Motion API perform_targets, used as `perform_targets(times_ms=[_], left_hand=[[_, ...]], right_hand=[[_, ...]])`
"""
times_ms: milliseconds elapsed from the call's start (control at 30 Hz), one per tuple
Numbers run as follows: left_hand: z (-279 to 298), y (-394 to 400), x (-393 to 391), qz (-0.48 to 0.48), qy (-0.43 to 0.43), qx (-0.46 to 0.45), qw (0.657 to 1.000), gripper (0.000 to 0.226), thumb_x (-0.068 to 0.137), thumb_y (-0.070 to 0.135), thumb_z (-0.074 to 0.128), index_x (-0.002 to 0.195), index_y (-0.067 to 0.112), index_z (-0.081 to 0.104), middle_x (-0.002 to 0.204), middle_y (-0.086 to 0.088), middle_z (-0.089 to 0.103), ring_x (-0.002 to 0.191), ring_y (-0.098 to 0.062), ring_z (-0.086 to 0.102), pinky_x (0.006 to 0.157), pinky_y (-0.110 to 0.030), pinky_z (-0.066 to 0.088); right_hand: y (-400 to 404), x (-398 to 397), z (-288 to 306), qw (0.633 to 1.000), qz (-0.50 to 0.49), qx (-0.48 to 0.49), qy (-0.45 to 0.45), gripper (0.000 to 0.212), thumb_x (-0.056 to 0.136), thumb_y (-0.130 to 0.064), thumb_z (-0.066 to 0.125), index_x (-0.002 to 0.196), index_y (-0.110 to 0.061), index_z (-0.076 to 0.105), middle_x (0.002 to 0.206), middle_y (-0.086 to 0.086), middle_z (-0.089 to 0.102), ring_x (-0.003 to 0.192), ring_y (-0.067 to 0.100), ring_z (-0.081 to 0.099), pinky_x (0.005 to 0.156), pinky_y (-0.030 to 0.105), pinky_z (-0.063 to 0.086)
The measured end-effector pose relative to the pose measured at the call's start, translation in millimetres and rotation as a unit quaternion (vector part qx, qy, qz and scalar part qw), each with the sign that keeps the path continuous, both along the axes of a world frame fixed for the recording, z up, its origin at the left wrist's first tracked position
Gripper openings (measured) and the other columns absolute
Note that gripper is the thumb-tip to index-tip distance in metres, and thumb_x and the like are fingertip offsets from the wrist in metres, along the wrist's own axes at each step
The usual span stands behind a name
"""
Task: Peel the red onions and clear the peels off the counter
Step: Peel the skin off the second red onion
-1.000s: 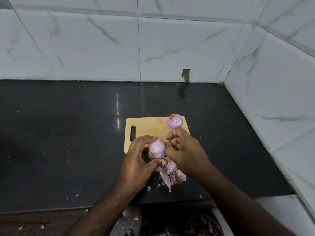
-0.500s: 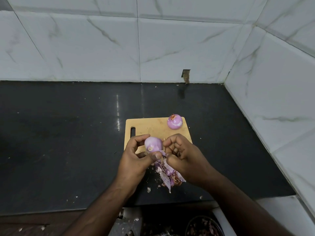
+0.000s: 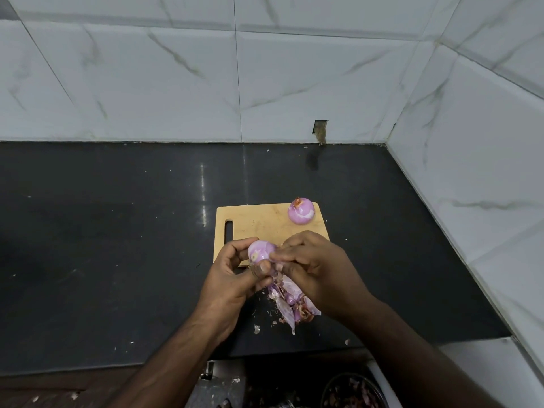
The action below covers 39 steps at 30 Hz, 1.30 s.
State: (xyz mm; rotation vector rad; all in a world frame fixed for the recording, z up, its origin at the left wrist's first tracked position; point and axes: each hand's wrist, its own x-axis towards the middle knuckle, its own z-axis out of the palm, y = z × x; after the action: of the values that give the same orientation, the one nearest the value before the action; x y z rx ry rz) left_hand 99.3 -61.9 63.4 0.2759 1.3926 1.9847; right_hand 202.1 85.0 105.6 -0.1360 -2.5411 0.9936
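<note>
Head view: the onion in hand (image 3: 260, 251) sits above the near edge of the cutting board (image 3: 256, 220), root end turned toward me, its axis running roughly from me toward the wall. My left hand (image 3: 232, 278) cups it, thumb and fingers curled round it. My right hand (image 3: 313, 265) touches its right side, fingertips pinching at loose skin there; the exact grip is hidden. Judged: the pull goes rightward and down, toward the peel pile (image 3: 290, 301) lying on the counter (image 3: 117, 245) just below both hands. A second onion (image 3: 300, 211) rests at the board's far right corner, apart, nearer my right hand. Peels not yet cleared.
</note>
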Motion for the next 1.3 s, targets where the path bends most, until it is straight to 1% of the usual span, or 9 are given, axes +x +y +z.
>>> perform_targets(times_ms=[300,467,567,700,800,933,1033,1200,1300], left_hand=[[9,-4,4,-0.035,-0.097,0.019,0.994,0.045,0.078,0.021,0.071,0.119,0.005,0.062,0.100,-0.014,0.073,0.075,-0.017,0.072,0.065,-0.024,0.060],[13,-9,-6,-0.024,-0.123,0.013,0.992,0.051,0.082,0.030,0.067,0.123,0.000,0.060,0.102,-0.017,0.072,0.070,-0.018,0.069,0.065,-0.024,0.061],[13,-10,-8,-0.031,-0.137,0.011,0.990,0.052,0.085,0.030,0.065,0.127,0.000,0.060,0.104,-0.017,0.072,0.072,-0.020,0.069,0.063,-0.025,0.060],[16,-11,-6,-0.052,-0.144,0.011,0.988,0.048,0.086,0.028,0.063,0.128,0.005,0.062,0.106,-0.017,0.072,0.074,-0.021,0.071,0.065,-0.026,0.061],[17,-10,-5,-0.052,-0.158,0.016,0.986,0.048,0.087,0.024,0.062,0.131,0.005,0.060,0.108,-0.020,0.072,0.074,-0.023,0.072,0.065,-0.028,0.061],[18,-8,-4,-0.062,-0.150,0.023,0.986,0.043,0.089,0.020,0.062,0.130,0.006,0.060,0.112,-0.019,0.072,0.079,-0.024,0.071,0.072,-0.031,0.062],[18,-7,0,-0.078,-0.132,0.024,0.988,0.039,0.088,0.017,0.064,0.127,0.011,0.062,0.111,-0.017,0.072,0.084,-0.024,0.072,0.076,-0.033,0.061],[19,-10,-2,-0.070,-0.138,0.038,0.987,0.042,0.087,0.018,0.062,0.129,0.010,0.060,0.108,-0.022,0.072,0.081,-0.028,0.074,0.076,-0.035,0.063],[19,-12,-5,-0.076,-0.138,0.038,0.987,0.044,0.088,0.017,0.060,0.132,0.011,0.059,0.115,-0.021,0.072,0.082,-0.030,0.074,0.078,-0.037,0.063]], right_hand=[[9,4,-5,0.999,0.026,0.022,-0.001,0.014,0.088,-0.010,0.068,0.098,-0.018,0.073,0.095,-0.010,0.058,0.087,0.008,0.060,0.071,0.027,0.051],[25,12,-10,0.997,-0.009,0.046,-0.059,0.015,0.090,-0.013,0.065,0.099,-0.021,0.073,0.095,-0.010,0.061,0.086,0.006,0.059,0.070,0.021,0.047],[32,12,-9,0.988,-0.020,0.061,-0.139,0.023,0.097,-0.022,0.058,0.116,-0.026,0.070,0.100,-0.011,0.058,0.091,0.004,0.056,0.076,0.023,0.045],[31,11,-5,0.987,-0.069,0.065,-0.132,0.012,0.090,-0.025,0.069,0.099,-0.028,0.076,0.088,-0.014,0.061,0.080,0.004,0.058,0.069,0.025,0.045],[29,9,-3,0.983,-0.132,-0.014,-0.130,0.026,0.085,-0.012,0.073,0.106,-0.027,0.075,0.101,-0.015,0.071,0.087,0.001,0.064,0.076,0.021,0.051],[7,1,1,0.971,-0.106,-0.168,-0.132,0.051,0.082,-0.034,0.076,0.130,-0.034,0.060,0.113,-0.016,0.066,0.092,-0.001,0.066,0.081,0.021,0.053],[-14,-6,-1,0.978,-0.104,-0.147,-0.109,0.059,0.076,-0.045,0.079,0.130,-0.038,0.057,0.111,-0.021,0.058,0.085,-0.001,0.063,0.076,0.014,0.050],[-6,-5,-4,0.975,-0.071,-0.178,-0.114,0.056,0.080,-0.008,0.076,0.122,-0.041,0.061,0.109,-0.016,0.066,0.080,0.004,0.069,0.082,0.029,0.057],[5,0,-5,0.968,-0.124,-0.187,-0.112,0.045,0.091,-0.005,0.064,0.123,-0.036,0.063,0.091,-0.010,0.073,0.074,0.005,0.071,0.075,0.028,0.058]])
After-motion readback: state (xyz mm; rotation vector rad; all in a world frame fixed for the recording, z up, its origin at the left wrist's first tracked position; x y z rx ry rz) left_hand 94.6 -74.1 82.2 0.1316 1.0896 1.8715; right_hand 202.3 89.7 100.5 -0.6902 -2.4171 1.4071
